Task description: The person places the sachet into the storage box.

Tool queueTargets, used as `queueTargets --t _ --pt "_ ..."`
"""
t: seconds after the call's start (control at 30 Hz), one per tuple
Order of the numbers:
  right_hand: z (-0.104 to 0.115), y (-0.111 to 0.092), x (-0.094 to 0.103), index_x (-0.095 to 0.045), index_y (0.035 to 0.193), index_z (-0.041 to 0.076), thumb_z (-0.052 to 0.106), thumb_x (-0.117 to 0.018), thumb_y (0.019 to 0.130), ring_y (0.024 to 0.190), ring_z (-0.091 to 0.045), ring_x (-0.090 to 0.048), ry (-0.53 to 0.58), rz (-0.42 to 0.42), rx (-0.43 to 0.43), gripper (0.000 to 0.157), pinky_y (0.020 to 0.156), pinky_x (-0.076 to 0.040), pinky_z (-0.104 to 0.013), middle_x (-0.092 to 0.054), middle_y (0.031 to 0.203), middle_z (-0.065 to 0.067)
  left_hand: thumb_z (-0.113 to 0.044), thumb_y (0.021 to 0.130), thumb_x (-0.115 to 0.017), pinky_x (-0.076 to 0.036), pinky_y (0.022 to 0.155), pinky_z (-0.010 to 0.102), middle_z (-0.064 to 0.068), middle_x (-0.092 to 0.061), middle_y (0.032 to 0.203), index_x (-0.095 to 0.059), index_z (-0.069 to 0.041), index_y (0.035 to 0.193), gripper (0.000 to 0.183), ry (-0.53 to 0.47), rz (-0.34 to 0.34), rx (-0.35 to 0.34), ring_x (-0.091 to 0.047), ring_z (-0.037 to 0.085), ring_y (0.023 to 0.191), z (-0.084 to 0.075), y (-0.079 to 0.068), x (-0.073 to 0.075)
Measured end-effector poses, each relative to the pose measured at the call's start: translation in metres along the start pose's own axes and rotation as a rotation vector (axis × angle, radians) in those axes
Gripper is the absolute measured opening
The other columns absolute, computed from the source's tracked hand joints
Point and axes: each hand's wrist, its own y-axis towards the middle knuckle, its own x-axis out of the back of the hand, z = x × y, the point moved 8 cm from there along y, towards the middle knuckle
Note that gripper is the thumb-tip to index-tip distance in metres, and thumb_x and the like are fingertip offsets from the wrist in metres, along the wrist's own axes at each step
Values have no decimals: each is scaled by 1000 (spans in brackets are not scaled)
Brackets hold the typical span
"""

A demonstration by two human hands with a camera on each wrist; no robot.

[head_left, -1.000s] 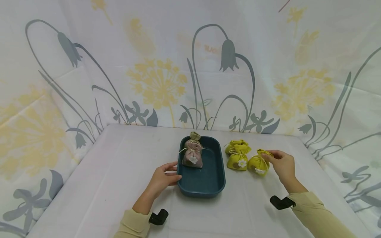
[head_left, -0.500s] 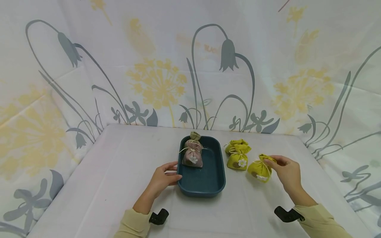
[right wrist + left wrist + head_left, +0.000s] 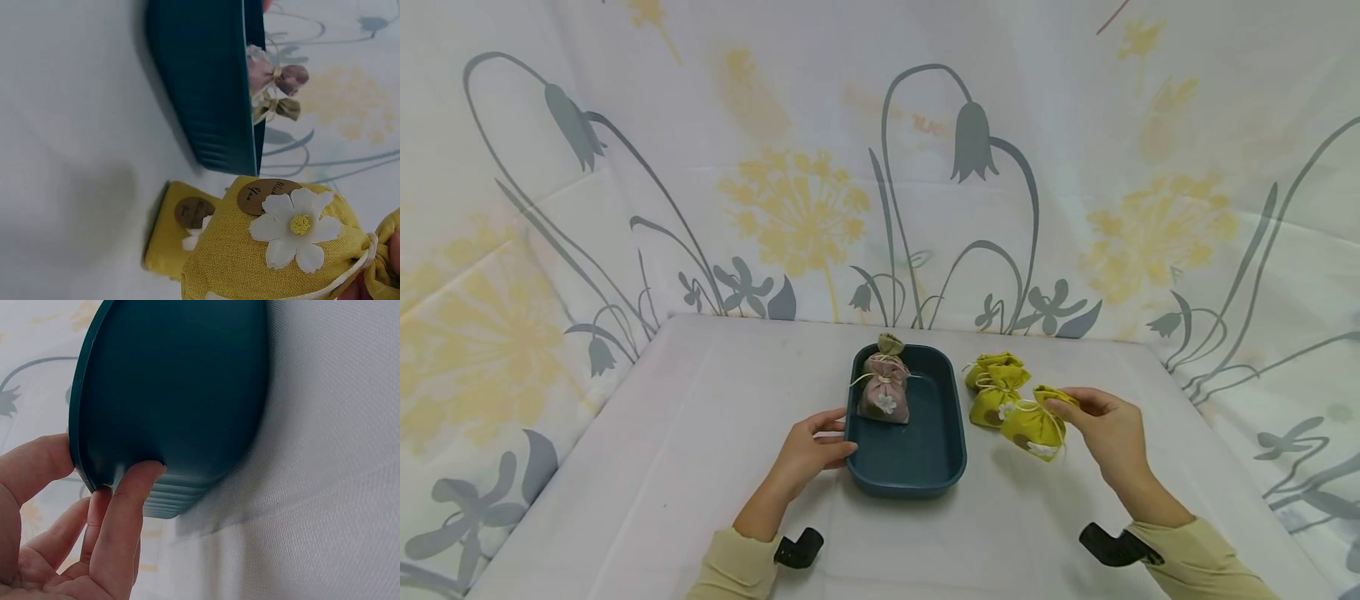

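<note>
White cloth (image 3: 700, 400); held pouch (image 3: 256, 262) yellow, white-flowered.

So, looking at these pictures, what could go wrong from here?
The held yellow pouch could slip, since the right hand pinches only its gathered top. It might also knock the other yellow pouches, which look close beside it. And the teal tray may slide if bumped, as the left hand just touches one side.

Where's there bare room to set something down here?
Inside the tray, right of the pink bag; on the cloth left of the tray, beyond the left hand; and nearer than the tray. Crowded: right of the tray, where yellow bags bunch by the right hand.
</note>
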Motion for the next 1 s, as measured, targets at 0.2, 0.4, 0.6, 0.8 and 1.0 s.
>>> queueTargets --t 0.2,0.4,0.6,0.8,1.0 --pt "17 1 -10 -68 100 -6 25 -76 78 72 -2 -59 11 29 62 39 64 -50 -14 -66 78 14 1 81 -70 -56 71 36 22 -51 117 -48 1 133 56 7 -6 0 -61 24 96 0 0 1" --pt "36 1 -24 -68 99 -7 19 -76 79 73 -1 -59 39 67 123 34 64 -51 -14 -66 81 11 1 81 -70 -56 71 36 22 -51 117 -48 1 133 57 6 -7 -1 -61 25 97 1 0 1" --pt "49 4 -38 -68 99 -8 14 -75 80 74 -2 -58 57 85 156 31 65 -51 -14 -66 89 -4 1 80 -70 -56 71 36 20 -51 116 -47 1 134 58 9 1 -7 -60 26 99 2 2 0" --pt "60 6 -58 -67 100 -9 13 -75 79 75 -3 -59 126 136 161 31 66 -52 -15 -64 98 -18 1 80 -70 -56 71 36 20 -51 116 -47 1 134 58 11 -1 -6 -60 27 99 2 2 1" --pt "69 8 -79 -68 98 -8 12 -75 79 76 -6 -61 177 197 197 29 66 -53 -17 -64 99 -19 1 80 -70 -56 71 36 19 -52 116 -47 1 133 58 6 1 -9 -61 27 99 1 1 0"
